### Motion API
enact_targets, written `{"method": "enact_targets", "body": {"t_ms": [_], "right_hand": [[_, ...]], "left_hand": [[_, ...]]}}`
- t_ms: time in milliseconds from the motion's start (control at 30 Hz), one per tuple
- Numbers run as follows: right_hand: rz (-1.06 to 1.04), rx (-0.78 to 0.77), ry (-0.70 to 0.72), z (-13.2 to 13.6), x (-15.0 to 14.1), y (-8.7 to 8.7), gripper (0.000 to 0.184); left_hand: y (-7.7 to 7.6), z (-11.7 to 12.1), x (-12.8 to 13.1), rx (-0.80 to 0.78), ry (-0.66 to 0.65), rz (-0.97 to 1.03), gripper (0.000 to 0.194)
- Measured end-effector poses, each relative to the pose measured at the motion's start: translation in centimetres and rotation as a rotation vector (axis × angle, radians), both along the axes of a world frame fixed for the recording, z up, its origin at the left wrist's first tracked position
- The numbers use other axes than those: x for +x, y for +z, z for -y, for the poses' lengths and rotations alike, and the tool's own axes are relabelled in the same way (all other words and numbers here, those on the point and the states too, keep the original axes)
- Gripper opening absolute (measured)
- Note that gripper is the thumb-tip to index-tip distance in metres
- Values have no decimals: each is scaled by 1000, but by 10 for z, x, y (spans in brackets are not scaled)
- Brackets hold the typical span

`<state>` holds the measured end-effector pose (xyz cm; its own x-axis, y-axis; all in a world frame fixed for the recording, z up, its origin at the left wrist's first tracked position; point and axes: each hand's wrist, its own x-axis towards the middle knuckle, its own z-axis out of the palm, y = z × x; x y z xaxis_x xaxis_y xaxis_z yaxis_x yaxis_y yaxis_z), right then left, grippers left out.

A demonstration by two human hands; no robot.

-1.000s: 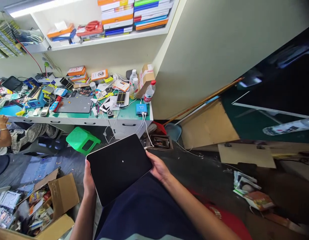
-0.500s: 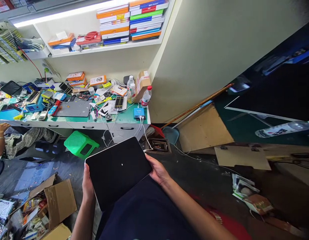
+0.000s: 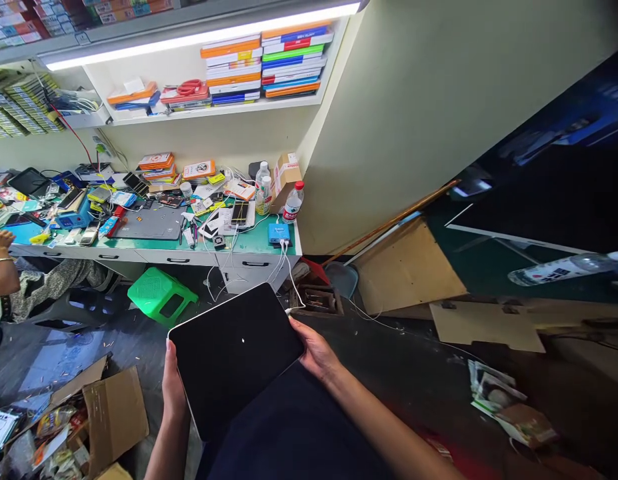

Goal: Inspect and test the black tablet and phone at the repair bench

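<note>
A tablet (image 3: 233, 373) with a dark screen and a pale frame rests above my lap, tilted toward me. One tiny white mark shows near the middle of its screen. My left hand (image 3: 173, 383) grips the left edge, thumb along the frame and the other fingers hidden behind. At the opposite edge, my right hand (image 3: 316, 350) is closed on the tablet, its thumb near the upper right side. Close to that hand a white cable (image 3: 297, 293) meets the tablet's edge and runs up to a blue charger box (image 3: 279, 233) on the desk.
Ahead stands a cluttered green-topped desk (image 3: 219, 255) with a laptop (image 3: 151, 223) and bottles. Under it sits a green stool (image 3: 161, 293). An open cardboard box (image 3: 116, 417) lies lower left. Another person's hand (image 3: 1, 241) shows at far left. A plastic bottle (image 3: 559, 268) lies at right.
The view has tilted upward, so more of the upper shelf shows and the desk and tablet sit lower. Both hands keep their hold on the tablet, whose screen stays dark.
</note>
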<state>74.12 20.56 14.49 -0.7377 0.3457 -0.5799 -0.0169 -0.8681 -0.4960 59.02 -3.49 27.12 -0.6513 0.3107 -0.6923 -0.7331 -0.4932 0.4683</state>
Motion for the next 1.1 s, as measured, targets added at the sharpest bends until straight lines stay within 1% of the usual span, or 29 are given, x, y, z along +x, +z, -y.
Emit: {"method": "enact_targets", "body": {"t_ms": [100,167,300,367,467,567,633,700,767,867,933,1033,1100], "right_hand": [[7,-1,12,2,0,-1,24],[11,-13,17,2,0,0,23],[16,-26,25,-4,-3,4,22],[16,-26,33,-10,-5,6,21],[23,-27,65,-24,-9,8,20],[13,-36,107,-38,-14,11,18],[-3,-70,125,-45,-18,16,18],[-16,-108,138,-51,-21,21,19],[-27,-124,139,-57,-24,28,18],[-33,-139,116,-68,-28,37,17],[-13,-128,81,-75,-30,41,13],[28,-91,69,-83,-31,43,12],[47,-93,94,-86,-30,42,14]], "left_hand": [[-3,5,1,20,18,51,43],[-5,9,2,40,-4,68,47],[-12,13,3,71,-88,17,52],[-13,10,4,66,-88,-1,52],[-7,-1,7,45,-19,36,52],[6,-14,9,27,58,56,52],[14,-21,10,15,85,43,51],[19,-26,10,12,81,31,52],[21,-29,10,26,47,11,55],[21,-33,11,58,-18,-37,56],[20,-38,13,67,-47,-59,54],[22,-46,18,34,-25,-83,53],[24,-50,21,6,6,-87,52]]}}
